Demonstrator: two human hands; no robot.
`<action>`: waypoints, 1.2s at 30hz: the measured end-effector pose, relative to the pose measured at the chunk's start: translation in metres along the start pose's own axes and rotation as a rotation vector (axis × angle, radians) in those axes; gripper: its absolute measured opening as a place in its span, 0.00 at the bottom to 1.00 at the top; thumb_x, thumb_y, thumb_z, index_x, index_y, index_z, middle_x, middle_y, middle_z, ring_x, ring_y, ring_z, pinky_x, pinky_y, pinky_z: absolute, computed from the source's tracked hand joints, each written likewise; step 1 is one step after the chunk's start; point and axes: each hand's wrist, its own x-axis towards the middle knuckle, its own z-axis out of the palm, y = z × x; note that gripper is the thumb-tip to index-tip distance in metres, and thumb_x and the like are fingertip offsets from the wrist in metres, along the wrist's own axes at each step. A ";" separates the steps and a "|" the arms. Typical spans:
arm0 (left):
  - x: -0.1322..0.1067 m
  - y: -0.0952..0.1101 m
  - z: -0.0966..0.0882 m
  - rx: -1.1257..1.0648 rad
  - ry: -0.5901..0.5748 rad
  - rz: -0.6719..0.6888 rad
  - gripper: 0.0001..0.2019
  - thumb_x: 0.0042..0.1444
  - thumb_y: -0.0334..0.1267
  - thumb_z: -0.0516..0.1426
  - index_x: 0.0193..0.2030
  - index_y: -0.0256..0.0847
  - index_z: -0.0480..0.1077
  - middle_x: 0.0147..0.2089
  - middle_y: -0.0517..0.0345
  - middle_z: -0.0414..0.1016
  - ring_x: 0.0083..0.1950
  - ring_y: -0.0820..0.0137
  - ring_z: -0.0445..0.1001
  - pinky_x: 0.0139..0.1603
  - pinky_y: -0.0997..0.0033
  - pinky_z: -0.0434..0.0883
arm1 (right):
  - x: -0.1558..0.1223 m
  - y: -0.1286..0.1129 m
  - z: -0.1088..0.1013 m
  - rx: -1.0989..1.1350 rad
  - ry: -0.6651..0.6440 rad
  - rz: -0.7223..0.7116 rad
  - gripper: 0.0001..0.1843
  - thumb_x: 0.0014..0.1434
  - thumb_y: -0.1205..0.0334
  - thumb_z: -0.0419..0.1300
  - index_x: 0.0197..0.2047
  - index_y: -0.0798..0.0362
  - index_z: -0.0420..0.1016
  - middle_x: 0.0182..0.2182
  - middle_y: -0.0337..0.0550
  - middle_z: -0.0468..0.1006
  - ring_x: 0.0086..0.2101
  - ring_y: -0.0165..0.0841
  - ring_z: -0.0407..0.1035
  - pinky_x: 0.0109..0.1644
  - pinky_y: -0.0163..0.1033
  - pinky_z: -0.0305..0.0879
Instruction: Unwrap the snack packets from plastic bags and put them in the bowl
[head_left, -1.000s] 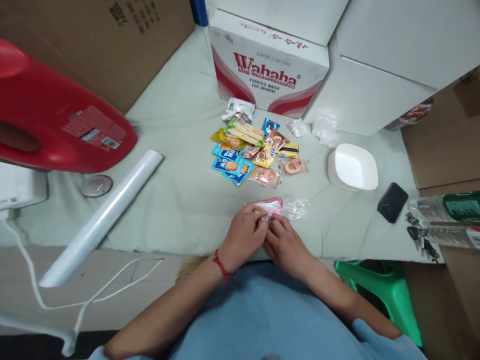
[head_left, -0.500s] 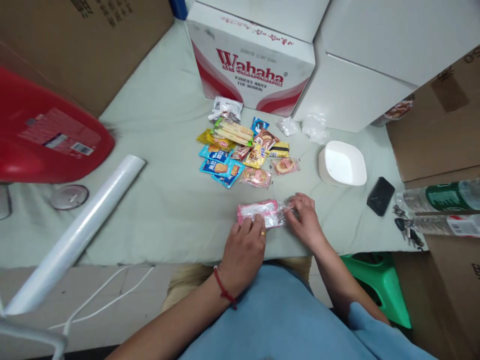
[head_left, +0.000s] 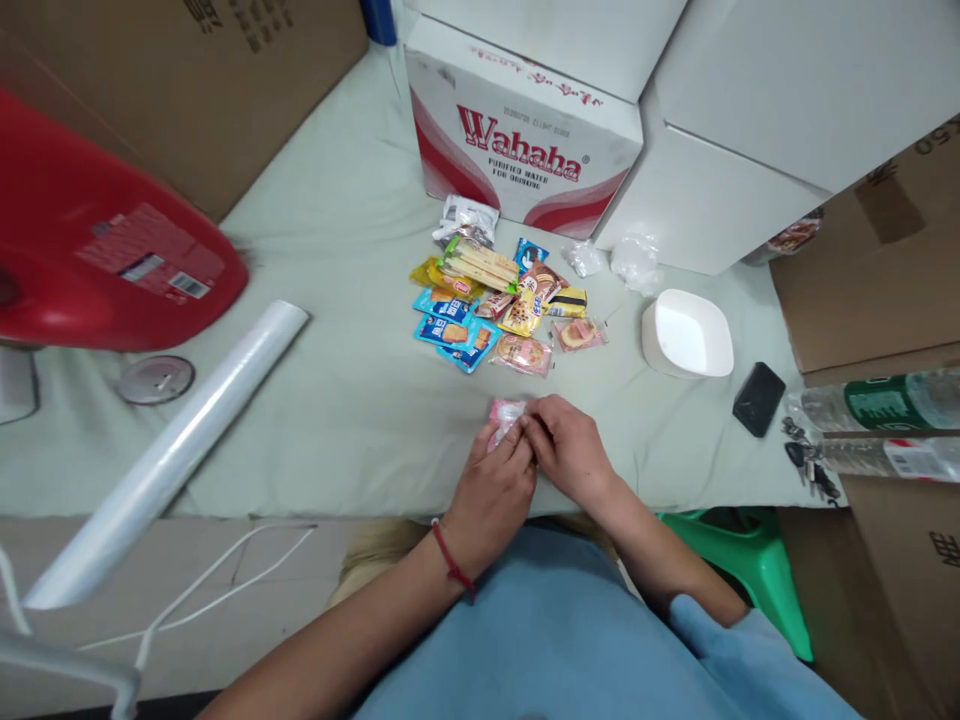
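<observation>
Both my hands meet over a small pink snack packet (head_left: 504, 415) in clear wrap, near the front edge of the pale green table (head_left: 337, 400). My left hand (head_left: 491, 490) has its fingertips pressed on the packet's near side; a red cord is round its wrist. My right hand (head_left: 566, 450) covers the packet's right part with fingers curled over it, so most of the packet is hidden. Just beyond lies a heap of several small snack packets (head_left: 499, 305), blue, yellow, brown and pink.
A white bowl (head_left: 686, 335) stands to the right, then a black phone (head_left: 759, 398), keys (head_left: 806, 465) and two lying bottles (head_left: 874, 400). A Wahaha carton (head_left: 525, 140) and white boxes (head_left: 750, 120) close the back. Left: a red container (head_left: 105, 250), a film roll (head_left: 169, 455), a round lid (head_left: 156, 379). A green stool (head_left: 757, 570) sits below.
Half a second ago the packet lay stretched out between my hands; now my right hand has come left and both hands are together on it, with the packet folded small.
</observation>
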 end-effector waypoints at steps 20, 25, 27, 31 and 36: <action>-0.030 -0.057 -0.028 -0.735 0.348 -0.268 0.17 0.69 0.39 0.52 0.57 0.49 0.79 0.58 0.54 0.83 0.66 0.60 0.75 0.73 0.48 0.65 | -0.033 -0.013 0.047 -0.195 -0.088 -0.322 0.25 0.71 0.68 0.55 0.69 0.55 0.70 0.64 0.56 0.75 0.64 0.44 0.68 0.72 0.57 0.64; -0.015 -0.064 -0.018 -0.642 0.128 -0.267 0.23 0.75 0.46 0.44 0.61 0.46 0.77 0.60 0.52 0.82 0.67 0.61 0.75 0.75 0.48 0.63 | -0.042 -0.009 0.026 -0.074 -0.185 -0.481 0.21 0.72 0.67 0.55 0.65 0.52 0.74 0.66 0.52 0.75 0.69 0.41 0.64 0.76 0.57 0.59; -0.013 -0.066 -0.014 -0.662 0.129 -0.285 0.24 0.75 0.48 0.44 0.61 0.45 0.78 0.61 0.51 0.82 0.67 0.61 0.75 0.74 0.51 0.65 | -0.046 -0.002 0.012 0.065 -0.118 -0.505 0.20 0.72 0.68 0.53 0.63 0.50 0.75 0.61 0.51 0.79 0.63 0.36 0.72 0.72 0.52 0.66; -0.014 -0.064 -0.012 -0.685 0.163 -0.308 0.23 0.75 0.49 0.45 0.59 0.46 0.79 0.59 0.51 0.83 0.66 0.61 0.77 0.74 0.51 0.65 | -0.047 0.015 0.000 0.014 0.109 -0.274 0.24 0.72 0.66 0.56 0.69 0.50 0.69 0.61 0.56 0.78 0.62 0.41 0.73 0.67 0.54 0.71; -0.015 -0.061 -0.012 -0.737 0.172 -0.347 0.24 0.75 0.50 0.45 0.59 0.45 0.79 0.62 0.51 0.81 0.68 0.61 0.75 0.76 0.50 0.63 | -0.035 0.018 0.025 -0.288 -0.102 -0.294 0.42 0.69 0.55 0.63 0.79 0.57 0.52 0.74 0.61 0.61 0.74 0.50 0.53 0.77 0.66 0.52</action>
